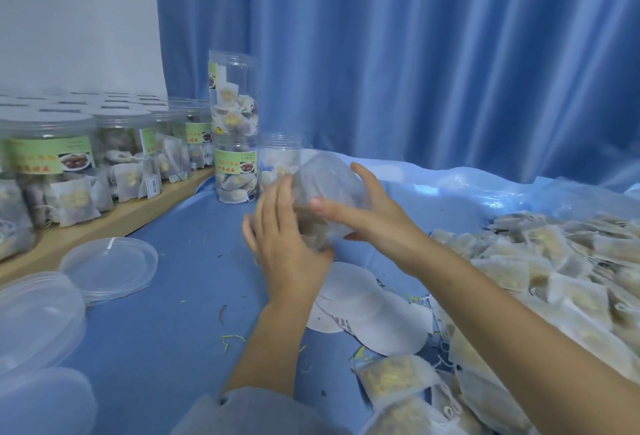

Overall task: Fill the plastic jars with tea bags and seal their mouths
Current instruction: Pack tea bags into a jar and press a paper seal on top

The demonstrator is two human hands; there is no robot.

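Head view looks down on a worktop (166, 330) covered in blue cloth, where both hands meet on one plastic jar (325, 189) held tilted above the surface, blurred by motion, with tea bags dimly visible through its wall. Left hand (284, 237) lies against the near end of the jar, fingers straight and pressed flat on it, so its grip is released rather than curled. Right hand (367, 213) wraps the jar from the far side, thumb over the top and fingers underneath, its grip grasping the jar. Beneath the hands lie white round paper seals (363, 310), overlapping one another on the cloth. To the right spreads a large heap of loose tea bags (554, 279), reaching down to the lower edge. Behind the held jar stand two labelled jars, one stacked on the other (235, 123), and just beside them an open jar (280, 161) partly filled with bags. On the left a wooden board (114, 223) carries rows of filled, lidded jars (52, 171) with green labels. In front of the board rest clear plastic lids (107, 265), some stacked. Blue curtain (415, 54) hangs behind the whole scene.
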